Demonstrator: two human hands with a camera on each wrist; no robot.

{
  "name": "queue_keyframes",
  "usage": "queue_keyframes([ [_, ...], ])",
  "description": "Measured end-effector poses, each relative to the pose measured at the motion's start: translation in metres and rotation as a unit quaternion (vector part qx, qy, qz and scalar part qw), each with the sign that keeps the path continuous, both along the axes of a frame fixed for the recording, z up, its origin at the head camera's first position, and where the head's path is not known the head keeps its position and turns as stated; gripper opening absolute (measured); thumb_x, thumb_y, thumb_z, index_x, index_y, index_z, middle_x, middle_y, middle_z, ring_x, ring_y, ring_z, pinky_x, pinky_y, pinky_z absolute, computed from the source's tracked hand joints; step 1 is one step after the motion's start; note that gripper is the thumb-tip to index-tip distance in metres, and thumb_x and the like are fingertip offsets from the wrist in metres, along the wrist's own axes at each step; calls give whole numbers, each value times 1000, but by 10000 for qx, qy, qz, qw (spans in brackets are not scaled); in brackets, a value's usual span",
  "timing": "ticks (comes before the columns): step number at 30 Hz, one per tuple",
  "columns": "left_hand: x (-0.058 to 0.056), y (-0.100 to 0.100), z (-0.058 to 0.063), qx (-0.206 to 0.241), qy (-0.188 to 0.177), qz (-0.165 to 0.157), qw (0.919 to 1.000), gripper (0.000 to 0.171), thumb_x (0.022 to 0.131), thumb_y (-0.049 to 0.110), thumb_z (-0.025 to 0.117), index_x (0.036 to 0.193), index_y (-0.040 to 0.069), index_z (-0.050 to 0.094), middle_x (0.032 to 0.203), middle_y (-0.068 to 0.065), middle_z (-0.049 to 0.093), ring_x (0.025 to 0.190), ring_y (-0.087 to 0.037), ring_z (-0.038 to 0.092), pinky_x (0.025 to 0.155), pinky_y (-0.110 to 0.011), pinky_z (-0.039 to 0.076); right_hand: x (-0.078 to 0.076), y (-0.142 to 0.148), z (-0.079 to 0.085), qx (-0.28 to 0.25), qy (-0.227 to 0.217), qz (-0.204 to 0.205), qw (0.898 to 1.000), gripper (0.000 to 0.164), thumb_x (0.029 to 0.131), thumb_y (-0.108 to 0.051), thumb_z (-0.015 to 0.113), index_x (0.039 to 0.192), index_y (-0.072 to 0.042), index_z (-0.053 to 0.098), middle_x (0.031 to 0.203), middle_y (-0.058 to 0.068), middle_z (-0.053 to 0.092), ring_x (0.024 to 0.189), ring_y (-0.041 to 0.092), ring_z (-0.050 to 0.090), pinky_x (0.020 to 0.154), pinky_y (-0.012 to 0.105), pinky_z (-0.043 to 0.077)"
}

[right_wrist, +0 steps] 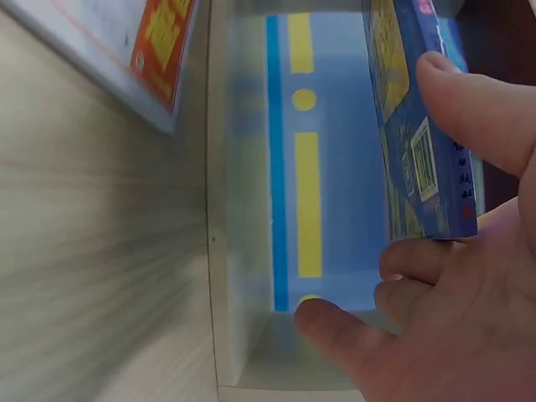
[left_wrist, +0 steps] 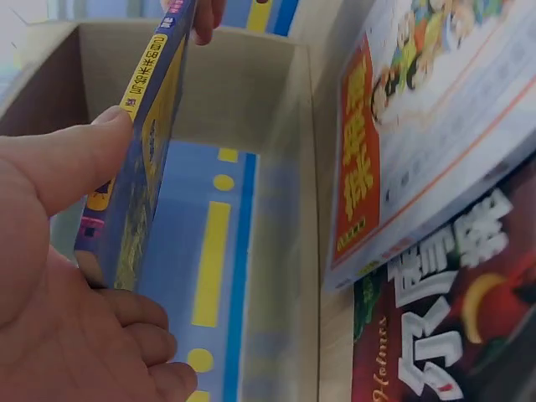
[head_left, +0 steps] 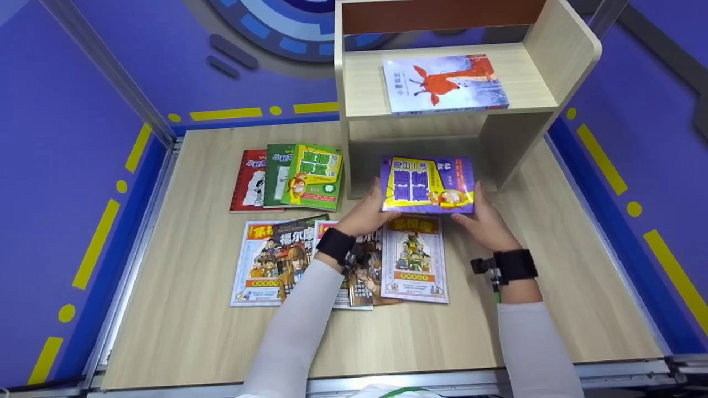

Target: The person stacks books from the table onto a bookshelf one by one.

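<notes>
A purple and yellow book [head_left: 428, 185] is held flat between both hands at the mouth of the small wooden shelf's lower compartment. My left hand [head_left: 362, 213] grips its left end; in the left wrist view the thumb [left_wrist: 92, 155] presses the spine and the other fingers lie beneath. At the opposite end, my right hand [head_left: 488, 221] holds the book with its thumb [right_wrist: 477, 109] on the spine and fingers under it. The barcode side of the book [right_wrist: 423, 163] shows in the right wrist view. Under the hands, a white-bordered comic book [head_left: 415, 265] lies on the table.
The wooden shelf [head_left: 569, 50] stands at the back right, with a deer-cover book [head_left: 442, 83] on its upper board. Red [head_left: 255, 182], dark green [head_left: 275, 177] and bright green [head_left: 314, 177] books overlap left of it. Several comics and detective books [head_left: 296, 254] lie in front, partly behind my left arm.
</notes>
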State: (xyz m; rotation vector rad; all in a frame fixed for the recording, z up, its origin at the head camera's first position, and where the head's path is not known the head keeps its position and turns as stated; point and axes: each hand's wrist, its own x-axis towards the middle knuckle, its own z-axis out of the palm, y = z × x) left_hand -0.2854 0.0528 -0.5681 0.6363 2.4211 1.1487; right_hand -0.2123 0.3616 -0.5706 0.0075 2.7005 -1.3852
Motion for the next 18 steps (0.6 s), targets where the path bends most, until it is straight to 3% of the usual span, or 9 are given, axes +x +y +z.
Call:
queue_keyframes([
  [5, -29, 9, -6, 266, 52, -24, 9996, 96, 104, 30, 69, 170, 4, 4, 172, -23, 28, 158, -33, 38, 133, -41, 26, -30, 5, -7, -2, 61, 85, 9999, 100, 107, -19, 65, 168, -1, -12, 177, 27, -1, 165, 44, 7, 135, 55, 8],
  [8, -43, 12, -11, 433, 158, -35, 9989, 87, 105, 25, 69, 168, 3, 13, 166, -22, 40, 152, -33, 45, 130, -40, 32, -46, 7, -11, -57, 89, 185, 9998, 95, 107, -17, 64, 170, -3, -6, 176, 28, 12, 163, 45, 18, 134, 56, 15],
  [10, -51, 13, -13, 512, 203, -9, 9985, 87, 105, 25, 69, 168, 3, 14, 168, -23, 37, 153, -33, 45, 130, -41, 33, -54, 8, -12, -97, 58, 232, 9997, 92, 107, -17, 63, 170, -3, -2, 174, 29, 19, 161, 47, 23, 133, 58, 18],
  [15, -65, 19, -14, 599, 198, 28, 9980, 92, 105, 31, 68, 171, 5, 10, 179, -19, 12, 160, -32, 34, 132, -41, 28, -71, 14, -9, -296, -217, 252, 9990, 86, 108, -18, 62, 171, -6, 4, 174, 27, 21, 162, 45, 23, 134, 57, 16],
  [18, -71, 22, -15, 621, 98, 64, 9980, 92, 104, 34, 68, 170, 5, 11, 179, -20, 12, 161, -31, 32, 132, -41, 28, -79, 15, -8, -377, -416, 246, 9981, 81, 109, -20, 60, 171, -5, 9, 173, 27, 25, 161, 43, 26, 134, 57, 19],
])
